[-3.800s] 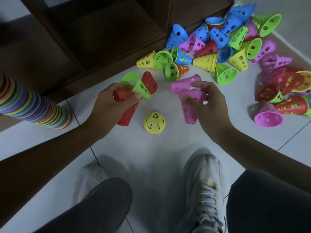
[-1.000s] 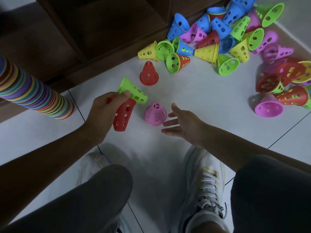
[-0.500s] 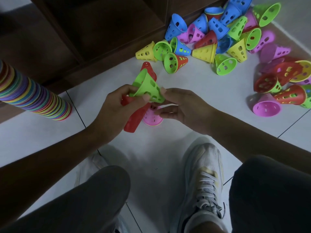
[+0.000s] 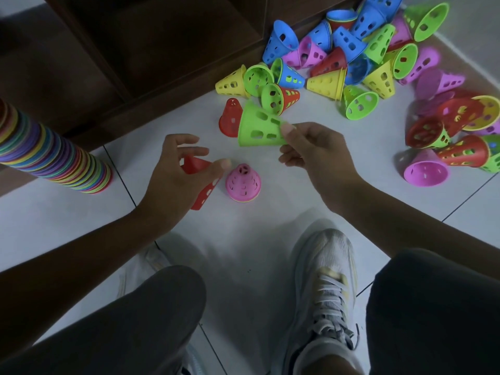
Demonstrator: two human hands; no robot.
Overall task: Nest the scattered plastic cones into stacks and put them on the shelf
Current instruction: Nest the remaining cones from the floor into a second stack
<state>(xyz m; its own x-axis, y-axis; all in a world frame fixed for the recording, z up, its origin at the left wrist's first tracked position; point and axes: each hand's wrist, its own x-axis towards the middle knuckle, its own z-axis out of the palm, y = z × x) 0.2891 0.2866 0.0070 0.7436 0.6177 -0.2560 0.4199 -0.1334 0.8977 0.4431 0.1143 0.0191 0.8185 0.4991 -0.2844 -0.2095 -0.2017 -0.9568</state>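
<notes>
My right hand (image 4: 313, 152) pinches a green perforated cone (image 4: 258, 127) by its narrow end, holding it above the floor. My left hand (image 4: 176, 174) grips a red cone (image 4: 201, 182), partly hidden under the palm. A pink cone (image 4: 243, 182) stands upright on the white tiles between both hands, with a yellow rim showing beneath it. Just behind the green cone stands a single red cone (image 4: 230, 117). A heap of scattered cones (image 4: 351, 55) in blue, yellow, green, pink and red lies at the upper right. The dark wooden shelf (image 4: 151, 50) fills the upper left.
A tall nested stack of many-coloured cones (image 4: 54, 155) leans in from the left edge onto the floor. More loose cones (image 4: 454, 136) lie along the right edge. My knees and a white sneaker (image 4: 324, 288) occupy the lower frame.
The green cone has passed from my left hand to my right hand, which has drawn it away to the right. My left hand keeps only the red cone. Earlier, pink cones were set over the yellow one.
</notes>
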